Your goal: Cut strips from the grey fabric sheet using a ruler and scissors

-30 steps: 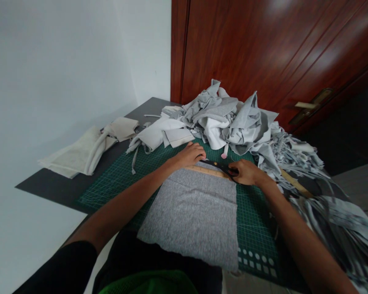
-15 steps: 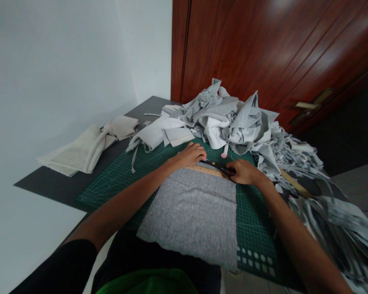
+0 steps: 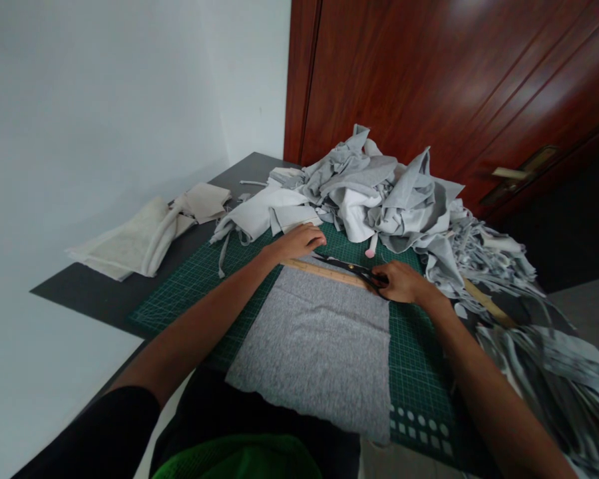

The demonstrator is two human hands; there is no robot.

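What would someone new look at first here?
Probably the big pile of pale cloth at the back, in front of the shiny red-brown door. Next might be the black scissors in the right hand, just beyond the wooden ruler lying across the grey fabric in the middle.

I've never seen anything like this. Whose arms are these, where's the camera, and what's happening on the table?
No machine here: they are a person's own arms and bare hands. Every picture comes from one camera worn on the head, looking forward and down. On the dark table lies a green gridded mat, with a gray cloth over it and a wooden ruler across the cloth. The right hand holds black scissors beside the ruler. The left hand is by the ruler's left end. Behind sits a heap of pale fabric.
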